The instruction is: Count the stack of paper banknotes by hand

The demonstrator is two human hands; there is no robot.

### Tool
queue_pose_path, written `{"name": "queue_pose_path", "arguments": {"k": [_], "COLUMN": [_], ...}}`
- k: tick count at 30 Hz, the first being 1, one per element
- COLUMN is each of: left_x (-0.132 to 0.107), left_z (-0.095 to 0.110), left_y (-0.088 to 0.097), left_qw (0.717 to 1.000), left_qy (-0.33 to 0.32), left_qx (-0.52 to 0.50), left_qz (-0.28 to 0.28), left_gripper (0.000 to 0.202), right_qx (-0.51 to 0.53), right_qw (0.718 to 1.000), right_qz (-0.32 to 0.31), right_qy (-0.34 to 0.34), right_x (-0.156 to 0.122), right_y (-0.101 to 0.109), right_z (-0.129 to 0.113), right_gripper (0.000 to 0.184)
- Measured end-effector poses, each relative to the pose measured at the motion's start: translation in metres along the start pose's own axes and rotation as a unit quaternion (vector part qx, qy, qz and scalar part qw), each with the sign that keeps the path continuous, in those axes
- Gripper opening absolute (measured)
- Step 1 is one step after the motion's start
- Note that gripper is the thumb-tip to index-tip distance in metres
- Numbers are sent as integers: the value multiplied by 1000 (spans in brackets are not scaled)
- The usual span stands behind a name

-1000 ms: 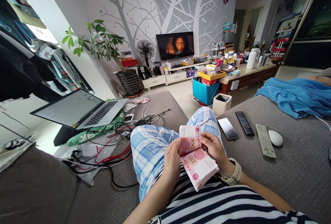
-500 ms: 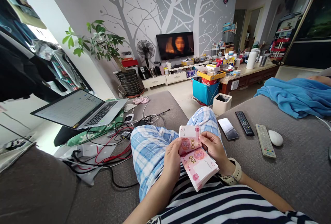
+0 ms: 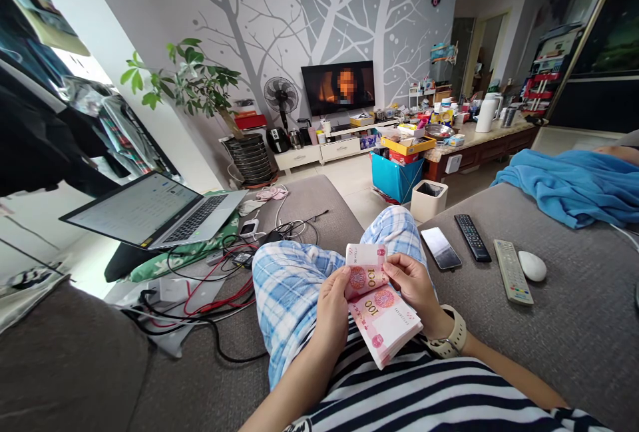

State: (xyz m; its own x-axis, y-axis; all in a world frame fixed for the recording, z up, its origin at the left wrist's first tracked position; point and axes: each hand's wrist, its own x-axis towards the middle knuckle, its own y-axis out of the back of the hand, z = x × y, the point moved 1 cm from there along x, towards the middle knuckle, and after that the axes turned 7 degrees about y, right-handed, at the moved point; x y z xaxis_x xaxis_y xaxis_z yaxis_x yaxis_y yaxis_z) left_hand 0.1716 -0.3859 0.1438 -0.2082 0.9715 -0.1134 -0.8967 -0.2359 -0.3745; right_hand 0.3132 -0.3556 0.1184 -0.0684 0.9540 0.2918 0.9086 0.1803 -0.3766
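A thick stack of pink 100 banknotes (image 3: 382, 322) rests over my lap, above blue checked trousers. My left hand (image 3: 332, 309) grips the stack's left side, its thumb pressing on the folded-up top notes (image 3: 366, 265). My right hand (image 3: 414, 285), with a pale watch on the wrist, pinches the right edge of those bent notes with thumb and fingers. Both hands are closed on the money.
On the grey sofa (image 3: 564, 325) to my right lie a phone (image 3: 440, 247), two remotes (image 3: 472, 237) and a white mouse (image 3: 532, 265). A blue blanket (image 3: 574, 186) lies beyond. To the left are an open laptop (image 3: 154, 209) and tangled cables (image 3: 219, 285). A bin (image 3: 428, 200) stands on the floor.
The top notes have bent slightly lower under my left thumb and my right fingers shifted a little. Otherwise the scene holds still.
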Motion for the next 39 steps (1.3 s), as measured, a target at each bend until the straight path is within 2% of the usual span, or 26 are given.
{"name": "queue_pose_path", "arguments": {"k": [8,19,25,32,35,39], "left_x": [1,-2,-2,-6,-2,7], "left_z": [-2,-2,-1,2,-1,-7], "left_y": [1,-1,0,-3,1,7], "left_qw": [1000,999,998,998,998,1000], "left_qy": [16,34,25,16,25,19], "left_qx": [-3,-29,0,-1,-11,0], "left_qz": [9,-20,-54,-63,-55,-7], "left_gripper": [22,16,25,28,27,26], "right_qx": [-22,-25,-38,-29,-32,-33], "right_qw": [1000,1000,999,999,999,999], "right_qz": [12,12,21,25,22,9], "right_qy": [0,4,0,2,0,1], "right_x": [-2,-2,-1,-1,-1,-1], "right_y": [0,0,1,0,0,-1], "right_z": [-2,-3,-2,-3,-4,-6], "right_gripper": [25,27,27,27,27,27]}}
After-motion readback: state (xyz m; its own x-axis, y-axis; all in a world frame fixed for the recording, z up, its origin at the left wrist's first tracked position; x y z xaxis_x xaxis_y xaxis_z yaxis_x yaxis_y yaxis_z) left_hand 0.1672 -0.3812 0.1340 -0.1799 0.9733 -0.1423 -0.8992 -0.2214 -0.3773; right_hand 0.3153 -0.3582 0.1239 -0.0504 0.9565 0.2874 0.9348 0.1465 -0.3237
